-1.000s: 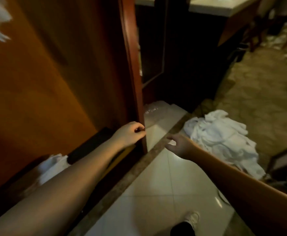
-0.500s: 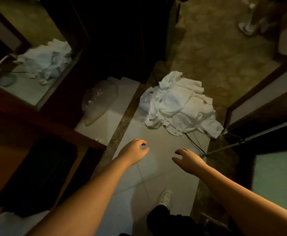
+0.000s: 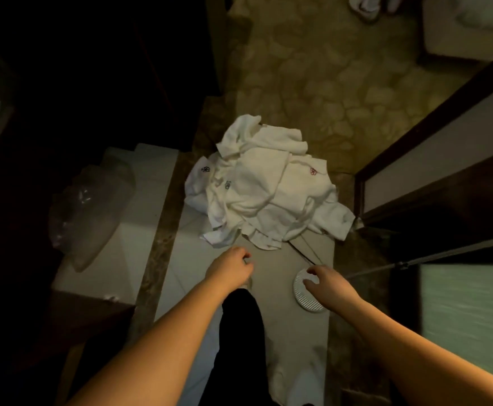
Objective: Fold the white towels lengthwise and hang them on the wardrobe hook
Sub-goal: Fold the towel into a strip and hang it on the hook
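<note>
A crumpled pile of white towels [image 3: 264,186] lies on the tiled floor ahead, some with small embroidered marks. My left hand [image 3: 232,268] hovers just short of the pile's near edge, fingers loosely curled and holding nothing. My right hand [image 3: 325,281] hangs lower right of the pile, above a round white ribbed disc [image 3: 305,294] on the floor, fingers spread and empty. Neither hand touches a towel. The wardrobe hook is out of view.
A clear plastic bag [image 3: 93,206] lies on a raised white ledge at the left beside dark wardrobe panels. A dark door frame [image 3: 432,133] and a frosted glass panel [image 3: 467,317] stand at the right. Patterned carpet [image 3: 327,71] lies beyond the towels. My dark trouser leg [image 3: 240,341] is below.
My view swung from the wardrobe door down to the floor. My left hand left the door edge. Both hands moved toward the towel pile, which now looks closer.
</note>
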